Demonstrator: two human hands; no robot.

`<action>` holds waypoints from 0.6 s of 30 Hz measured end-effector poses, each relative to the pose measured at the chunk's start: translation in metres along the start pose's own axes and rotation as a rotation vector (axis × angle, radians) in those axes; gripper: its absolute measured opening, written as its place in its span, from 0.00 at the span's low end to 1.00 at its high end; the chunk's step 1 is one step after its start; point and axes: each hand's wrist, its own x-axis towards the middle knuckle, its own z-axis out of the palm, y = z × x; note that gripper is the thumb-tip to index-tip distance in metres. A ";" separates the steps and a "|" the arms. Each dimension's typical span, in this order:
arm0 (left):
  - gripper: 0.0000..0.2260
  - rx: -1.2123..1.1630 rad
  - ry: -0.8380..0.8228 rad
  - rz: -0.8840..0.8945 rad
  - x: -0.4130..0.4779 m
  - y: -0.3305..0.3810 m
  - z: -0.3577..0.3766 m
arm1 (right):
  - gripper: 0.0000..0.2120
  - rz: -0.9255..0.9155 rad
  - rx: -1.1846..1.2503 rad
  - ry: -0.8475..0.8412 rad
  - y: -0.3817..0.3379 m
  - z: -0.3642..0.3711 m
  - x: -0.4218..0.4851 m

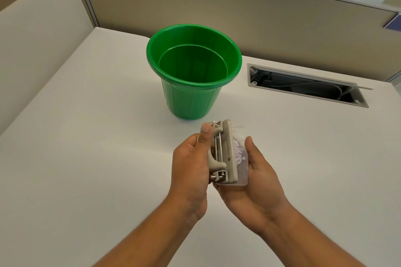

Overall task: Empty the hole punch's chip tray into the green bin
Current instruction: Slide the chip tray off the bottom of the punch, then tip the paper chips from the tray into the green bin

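Observation:
I hold a beige hole punch point(228, 151) on its side above the white desk, just in front of the green bin point(193, 70). My left hand point(191, 167) grips its lever side, thumb on the top end. My right hand point(256, 175) cups the clear chip tray point(242, 158) on the punch's base; pale paper chips show through it. The bin stands upright and open, its inside looks bare.
A white desk point(97, 147) carries everything. An open cable slot point(303, 84) with wires lies in the desk to the right of the bin. Beige partition walls point(195, 6) close the back and left sides.

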 end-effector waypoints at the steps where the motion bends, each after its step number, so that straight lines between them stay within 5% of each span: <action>1: 0.20 -0.036 0.001 -0.016 0.001 0.001 -0.001 | 0.26 0.008 0.005 0.001 -0.001 0.001 0.000; 18: 0.15 -0.608 -0.070 -0.278 0.020 0.007 -0.007 | 0.23 0.075 0.284 -0.006 -0.017 0.007 0.010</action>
